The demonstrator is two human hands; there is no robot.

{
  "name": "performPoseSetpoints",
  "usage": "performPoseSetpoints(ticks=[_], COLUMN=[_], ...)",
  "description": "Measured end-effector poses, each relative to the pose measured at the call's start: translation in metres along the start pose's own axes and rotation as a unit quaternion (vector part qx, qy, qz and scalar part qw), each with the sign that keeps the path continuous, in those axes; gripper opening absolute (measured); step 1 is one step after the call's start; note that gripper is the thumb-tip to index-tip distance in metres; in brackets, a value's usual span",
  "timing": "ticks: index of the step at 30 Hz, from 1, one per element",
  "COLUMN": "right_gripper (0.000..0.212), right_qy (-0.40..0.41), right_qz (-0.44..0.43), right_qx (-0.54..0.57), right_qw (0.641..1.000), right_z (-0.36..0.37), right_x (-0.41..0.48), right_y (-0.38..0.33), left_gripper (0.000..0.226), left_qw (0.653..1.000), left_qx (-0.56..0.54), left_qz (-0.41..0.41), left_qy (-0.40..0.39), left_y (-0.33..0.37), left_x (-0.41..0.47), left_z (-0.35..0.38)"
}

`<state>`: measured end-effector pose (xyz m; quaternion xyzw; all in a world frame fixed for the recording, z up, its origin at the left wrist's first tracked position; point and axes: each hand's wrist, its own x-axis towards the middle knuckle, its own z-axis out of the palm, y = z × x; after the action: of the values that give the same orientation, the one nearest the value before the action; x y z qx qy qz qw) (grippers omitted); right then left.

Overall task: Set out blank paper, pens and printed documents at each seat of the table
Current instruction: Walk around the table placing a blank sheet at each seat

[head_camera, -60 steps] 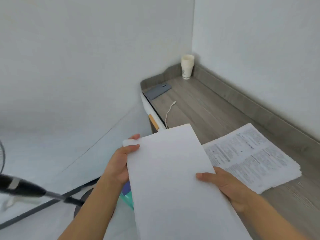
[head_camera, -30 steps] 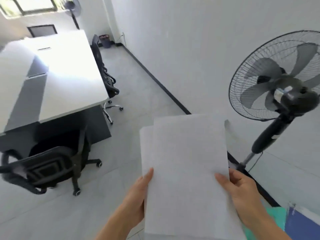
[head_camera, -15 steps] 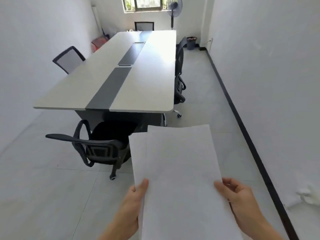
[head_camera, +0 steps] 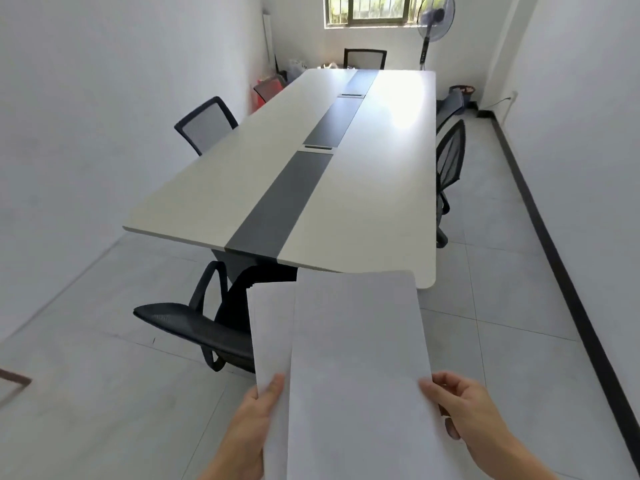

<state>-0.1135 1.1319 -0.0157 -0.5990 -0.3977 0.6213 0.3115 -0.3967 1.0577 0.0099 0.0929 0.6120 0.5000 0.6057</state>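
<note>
Table (head_camera: 363,209): long, white with a grey centre strip, straight ahead.
Blank paper (head_camera: 346,358): fanned stack held in the air before the table's near end.
Near chair (head_camera: 194,327): black, between person and table, partly behind the paper.
Left chair (head_camera: 204,124), right chair (head_camera: 450,161): at the table's long sides.
Fan (head_camera: 434,15): far right corner.
Left hand (head_camera: 246,434): thumb on top, pinching the stack's left edge.
Right hand (head_camera: 471,417): pinching its right edge.

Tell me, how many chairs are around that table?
5: near-end chair, left chair, far-end chair, right chair, farther right chair. Another may be hidden at far left.
</note>
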Motion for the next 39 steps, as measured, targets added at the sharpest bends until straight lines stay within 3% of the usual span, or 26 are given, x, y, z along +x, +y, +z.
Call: performPoseSetpoints(ticks=[10,17,20,23,27,31,35,37,39], right_gripper=[0.015,0.015,0.014,0.013,0.023,0.043,0.050,0.048,0.040], right_qy=[0.077,0.050,0.048,0.051,0.022,0.009,0.026,0.045,0.034], right_qz=[0.011,0.025,0.033,0.040,0.059,0.071,0.058,0.026,0.000], right_qx=[-0.055,-0.156,-0.205,-0.285,-0.382,-0.413,-0.446,-0.414,-0.305], right_qw=[0.995,0.986,0.977,0.956,0.922,0.908,0.893,0.909,0.952], right_z=[-0.004,-0.017,-0.013,-0.011,-0.011,-0.013,-0.014,-0.008,0.004], right_x=[0.170,0.348,0.420,0.474,0.499,0.508,0.491,0.474,0.445], right_y=[-0.074,-0.117,-0.131,-0.139,-0.137,-0.134,-0.142,-0.152,-0.169], left_gripper=[0.029,0.035,0.028,0.036,0.059,0.038,0.037,0.035,0.033], left_qw=[0.997,0.984,0.982,0.975,0.966,0.972,0.982,0.987,0.993], left_qx=[-0.051,-0.058,-0.063,-0.106,-0.142,-0.135,-0.119,-0.109,-0.098], left_qz=[0.015,0.020,0.029,0.024,0.014,0.017,0.010,0.008,0.001], left_qy=[0.060,0.164,0.174,0.194,0.214,0.193,0.146,0.113,0.067], left_y=[0.076,0.119,0.138,0.146,0.153,0.164,0.180,0.188,0.197], left_x=[0.115,0.183,0.201,0.217,0.227,0.244,0.258,0.263,0.267], left_z=[0.023,0.050,0.072,0.089,0.099,0.102,0.106,0.110,0.113])
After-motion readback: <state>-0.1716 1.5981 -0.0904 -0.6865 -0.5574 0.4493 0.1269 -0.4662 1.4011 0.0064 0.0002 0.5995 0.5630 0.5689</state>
